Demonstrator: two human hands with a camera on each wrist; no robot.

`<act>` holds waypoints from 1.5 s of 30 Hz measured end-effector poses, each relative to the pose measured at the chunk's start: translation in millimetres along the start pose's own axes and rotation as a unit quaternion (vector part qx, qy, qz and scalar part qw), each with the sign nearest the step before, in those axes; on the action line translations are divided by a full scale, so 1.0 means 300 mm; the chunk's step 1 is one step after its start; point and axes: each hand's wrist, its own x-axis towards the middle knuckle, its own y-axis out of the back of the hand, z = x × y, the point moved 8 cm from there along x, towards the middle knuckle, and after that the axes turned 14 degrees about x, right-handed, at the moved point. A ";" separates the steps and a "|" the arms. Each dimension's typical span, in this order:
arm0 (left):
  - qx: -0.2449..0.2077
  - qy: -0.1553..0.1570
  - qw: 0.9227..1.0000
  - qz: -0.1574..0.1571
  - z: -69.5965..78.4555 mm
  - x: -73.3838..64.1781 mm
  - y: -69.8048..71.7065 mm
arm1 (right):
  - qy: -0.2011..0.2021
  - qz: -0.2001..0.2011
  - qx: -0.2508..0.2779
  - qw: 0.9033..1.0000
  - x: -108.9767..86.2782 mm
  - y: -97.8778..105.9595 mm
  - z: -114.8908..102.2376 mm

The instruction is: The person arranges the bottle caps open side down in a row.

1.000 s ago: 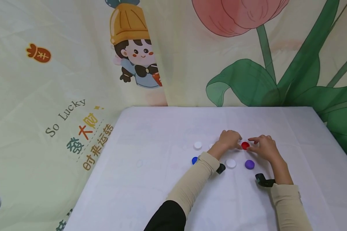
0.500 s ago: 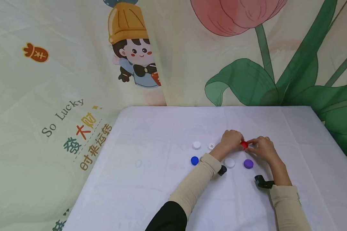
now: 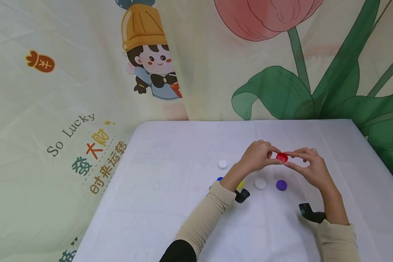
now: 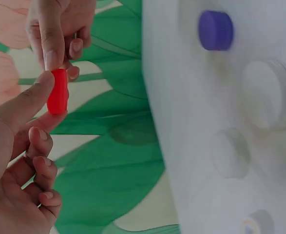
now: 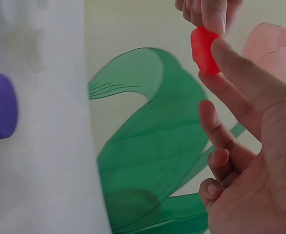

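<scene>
A red bottle cap is raised above the table, its hollow side showing in the head view. My left hand pinches it from the left between thumb and index finger. From the right, my right hand pinches the same cap with thumb and index finger. In the left wrist view the red cap appears side-on between both hands' fingertips. A purple cap and a white cap lie on the table below the hands.
Another white cap lies further left on the white-covered table. Beside my left wrist, a yellow cap and a blue cap are partly covered. A printed cloth hangs behind the table.
Both hands have closed in on the red cap and lifted it off the table, tilting its hollow side into view. The right forearm has shifted right; the left forearm has shifted left.
</scene>
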 end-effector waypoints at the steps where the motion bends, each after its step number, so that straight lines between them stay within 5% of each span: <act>1: -0.003 -0.007 1.000 0.016 0.009 -0.016 0.025 | 0.013 0.004 0.008 1.000 -0.006 0.009 -0.027; 6: 0.000 -0.035 0.996 0.084 0.046 -0.100 0.134 | 0.063 0.000 0.018 0.998 -0.036 0.028 -0.201; 12: -0.009 -0.038 0.991 0.129 0.061 -0.193 0.211 | 0.125 -0.021 0.037 0.991 -0.073 0.010 -0.340; 19: -0.047 -0.035 0.988 0.145 0.052 -0.232 0.233 | 0.140 -0.020 0.041 0.989 -0.086 -0.003 -0.475; 22: -0.143 -0.005 0.983 0.111 0.021 -0.232 0.200 | 0.138 -0.018 0.046 0.989 -0.086 -0.007 -0.473; 24: -0.239 0.040 0.968 0.064 -0.011 -0.230 0.157 | 0.137 -0.018 0.049 0.989 -0.086 -0.011 -0.472; 27: -0.370 0.125 0.920 -0.023 -0.049 -0.238 0.079 | 0.136 -0.019 0.053 0.989 -0.086 -0.016 -0.472; 29: -0.420 0.156 0.891 -0.070 -0.053 -0.244 0.040 | 0.135 -0.021 0.053 0.989 -0.085 -0.020 -0.475; 32: -0.458 0.169 0.866 -0.107 -0.046 -0.249 0.013 | 0.133 -0.023 0.049 0.990 -0.084 -0.026 -0.476; 40: -0.489 0.172 0.851 -0.083 -0.044 -0.247 0.017 | 0.120 -0.019 0.040 0.992 -0.078 -0.034 -0.416; 45: -0.477 0.164 0.861 -0.056 -0.048 -0.246 0.032 | 0.104 -0.015 0.035 0.994 -0.074 -0.035 -0.337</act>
